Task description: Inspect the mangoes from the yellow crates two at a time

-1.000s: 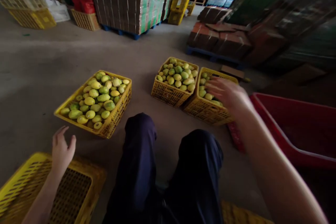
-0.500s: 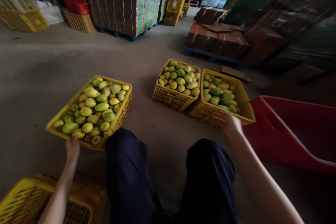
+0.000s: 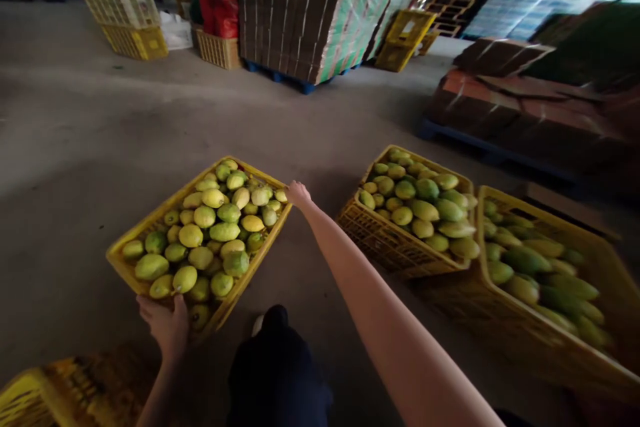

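Note:
A yellow plastic crate (image 3: 249, 283) full of green-yellow lemons (image 3: 225, 232) is in front of me, left of centre. My left hand (image 3: 166, 327) is closed on its near edge, thumb up beside a lemon and the other fingers partly hidden by the rim. Reaching across, my right hand (image 3: 299, 195) has its fingers closed over the crate's far right corner. Whether the crate rests on the floor or is slightly raised, I cannot tell.
Two more lemon crates, a full one (image 3: 400, 250) and a part-filled one (image 3: 505, 327), stand to the right. At bottom left is another yellow crate (image 3: 30, 400). Behind are wrapped cartons (image 3: 295, 13) on a blue pallet and flat brown cartons (image 3: 480, 103).
My right hand has left the part-filled crate and gone left to the lemon crate's far corner. My left hand now grips the near edge. The view has turned left.

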The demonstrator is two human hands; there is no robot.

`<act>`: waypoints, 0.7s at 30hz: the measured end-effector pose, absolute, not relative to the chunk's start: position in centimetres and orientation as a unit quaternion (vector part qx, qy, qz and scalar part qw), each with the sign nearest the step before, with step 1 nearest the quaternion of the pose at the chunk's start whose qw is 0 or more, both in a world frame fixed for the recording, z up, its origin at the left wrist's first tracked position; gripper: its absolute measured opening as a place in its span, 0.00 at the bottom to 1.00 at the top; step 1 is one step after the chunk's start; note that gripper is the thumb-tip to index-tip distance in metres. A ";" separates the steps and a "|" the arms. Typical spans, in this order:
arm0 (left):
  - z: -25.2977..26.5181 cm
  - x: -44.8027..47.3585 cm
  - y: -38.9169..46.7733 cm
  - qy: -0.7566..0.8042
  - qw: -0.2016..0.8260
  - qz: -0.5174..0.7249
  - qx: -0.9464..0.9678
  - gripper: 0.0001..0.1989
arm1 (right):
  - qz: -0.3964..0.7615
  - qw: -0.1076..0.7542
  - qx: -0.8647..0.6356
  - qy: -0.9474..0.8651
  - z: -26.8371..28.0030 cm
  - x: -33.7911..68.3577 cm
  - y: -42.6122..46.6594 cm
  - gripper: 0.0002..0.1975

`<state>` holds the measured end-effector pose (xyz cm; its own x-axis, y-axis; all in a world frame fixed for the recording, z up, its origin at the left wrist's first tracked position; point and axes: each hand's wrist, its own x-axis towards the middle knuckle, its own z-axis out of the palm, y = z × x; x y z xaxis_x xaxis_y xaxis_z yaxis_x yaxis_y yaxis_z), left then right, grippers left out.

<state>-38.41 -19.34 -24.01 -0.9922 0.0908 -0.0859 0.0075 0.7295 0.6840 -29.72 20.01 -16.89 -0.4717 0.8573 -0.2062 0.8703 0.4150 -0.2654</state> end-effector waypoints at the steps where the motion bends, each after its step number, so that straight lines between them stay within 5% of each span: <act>1: -23.9 -38.4 -19.2 0.931 0.056 0.361 0.020 0.47 | -0.171 0.025 0.505 0.846 -17.4 -30.7 20.9 0.19; 10: -24.1 -38.2 -18.8 0.952 0.061 0.301 -0.013 0.45 | -0.209 0.093 0.445 0.866 -21.2 -34.8 26.1 0.19; 21: -25.9 -39.2 -20.5 0.967 0.033 0.249 0.035 0.48 | -0.192 0.071 0.380 0.902 -22.6 -33.7 26.9 0.16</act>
